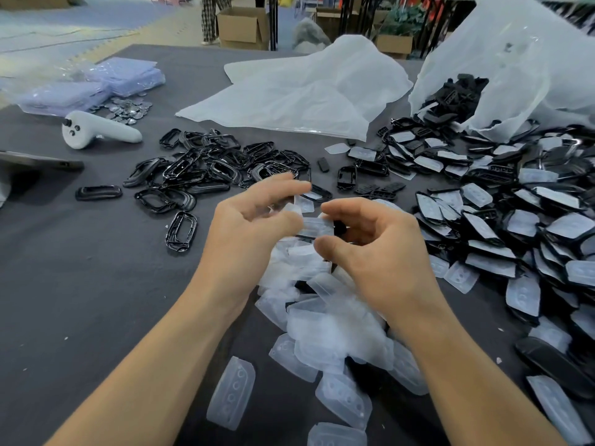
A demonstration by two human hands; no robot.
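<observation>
Item: translucent pad (pixel 317 227), held above table (pixel 96 284) centre, over heap of like pads (pixel 335 320). Grip: right hand (pixel 376 239) pinches it, thumb beneath; left hand (pixel 254 220), blurred, apparently pinches its other end.

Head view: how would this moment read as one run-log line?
right hand: pinches clear pad | left hand: at pad, blurred, grip unclear | below: clear pad pile

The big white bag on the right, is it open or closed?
Open. The mouth of the bag gapes toward the table, and black parts show inside it and spill out in front of it.
</observation>
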